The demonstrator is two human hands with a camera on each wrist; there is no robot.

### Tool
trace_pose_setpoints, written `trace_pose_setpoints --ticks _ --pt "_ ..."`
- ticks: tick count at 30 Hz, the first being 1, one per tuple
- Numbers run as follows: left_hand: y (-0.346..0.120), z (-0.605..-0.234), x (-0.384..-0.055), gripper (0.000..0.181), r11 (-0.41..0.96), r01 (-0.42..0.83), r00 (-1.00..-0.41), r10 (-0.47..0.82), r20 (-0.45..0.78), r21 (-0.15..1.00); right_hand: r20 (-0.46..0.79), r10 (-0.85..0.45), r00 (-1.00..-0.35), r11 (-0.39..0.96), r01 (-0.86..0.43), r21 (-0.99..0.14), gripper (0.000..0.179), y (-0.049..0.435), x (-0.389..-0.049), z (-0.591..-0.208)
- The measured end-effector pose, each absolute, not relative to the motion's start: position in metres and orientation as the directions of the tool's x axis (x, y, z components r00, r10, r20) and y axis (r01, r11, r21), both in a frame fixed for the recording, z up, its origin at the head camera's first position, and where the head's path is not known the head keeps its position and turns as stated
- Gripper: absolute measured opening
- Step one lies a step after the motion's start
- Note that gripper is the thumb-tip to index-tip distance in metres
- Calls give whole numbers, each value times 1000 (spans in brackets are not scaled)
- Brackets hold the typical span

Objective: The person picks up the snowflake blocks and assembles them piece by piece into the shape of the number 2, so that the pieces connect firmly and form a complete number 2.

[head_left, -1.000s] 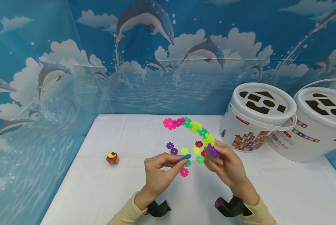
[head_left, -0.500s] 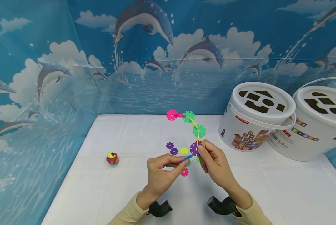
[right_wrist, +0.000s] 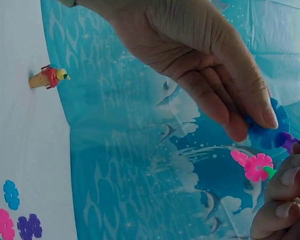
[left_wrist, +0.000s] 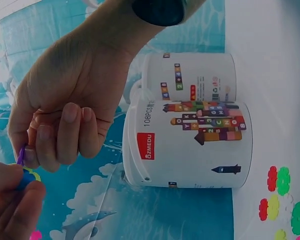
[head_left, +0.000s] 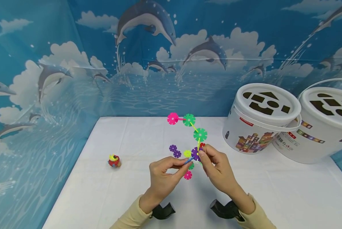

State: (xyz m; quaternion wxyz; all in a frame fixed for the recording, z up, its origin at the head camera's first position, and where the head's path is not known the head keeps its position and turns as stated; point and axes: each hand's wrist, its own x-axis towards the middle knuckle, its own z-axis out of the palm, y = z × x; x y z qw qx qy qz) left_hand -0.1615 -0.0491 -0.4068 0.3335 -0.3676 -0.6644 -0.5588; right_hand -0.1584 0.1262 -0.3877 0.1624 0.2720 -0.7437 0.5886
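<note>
A blue dolphin-print cloth (head_left: 82, 86) backs your white-clothed counter (head_left: 102, 190). Above the counter, your left hand (head_left: 165, 174) pinches a blue notched disc (head_left: 189, 160); close by, your right hand (head_left: 220, 168) pinches the purple notched disc (head_left: 194, 153) ending a pink, green and yellow plastic chain (head_left: 197, 135).

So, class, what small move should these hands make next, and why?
Probably push the blue disc slot-first into the purple disc. The left hand pinches the blue one close against the purple one, which the right hand holds at the end of a linked chain. Whether their slots already engage, I cannot tell.
</note>
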Motion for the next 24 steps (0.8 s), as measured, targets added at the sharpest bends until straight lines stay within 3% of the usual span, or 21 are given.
trace_pose_setpoints --ticks 9,24 --pt "-46 -404 -159 20 153 923 -372 121 921 353 538 -267 -800 109 -580 -808 24 127 -159 -388" --pt "-46 -401 -157 19 135 935 -346 130 929 329 511 -317 -799 38 -549 -835 23 128 -158 -386"
